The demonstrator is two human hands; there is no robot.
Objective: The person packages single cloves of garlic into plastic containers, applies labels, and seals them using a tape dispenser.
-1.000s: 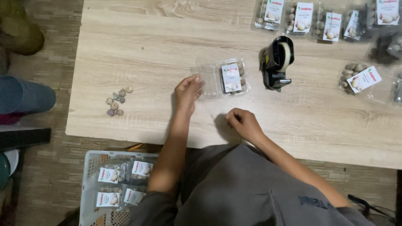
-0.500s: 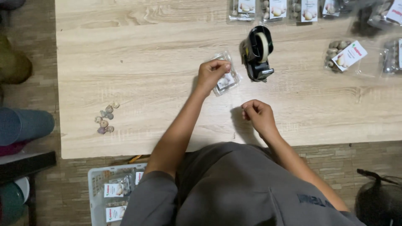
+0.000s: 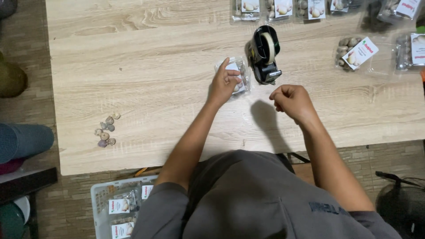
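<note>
1. The left hand [image 3: 222, 83] is laid on a small clear packet [image 3: 236, 74] of pale round pieces with a white label; its fingers [image 3: 225, 64] are pressed on the packet's top and left edge, holding it down on the counter [image 3: 146, 66].
2. The packet lies flat near the middle of the counter, just left of a black tape dispenser [image 3: 264, 54], close beside it.
3. The right hand [image 3: 290, 98] is held above the counter, just below the dispenser and apart from it; its fingers are curled in loosely, and whether anything is pinched between them cannot be told.
4. A row of similar labelled packets [image 3: 283, 8] is seen along the far edge, with another packet [image 3: 357, 52] to the right.
5. A small cluster of shells [image 3: 106, 130] lies near the counter's left edge, well apart from both hands.
6. A white basket [image 3: 102, 194] holding more packets stands on the floor below the near edge.
</note>
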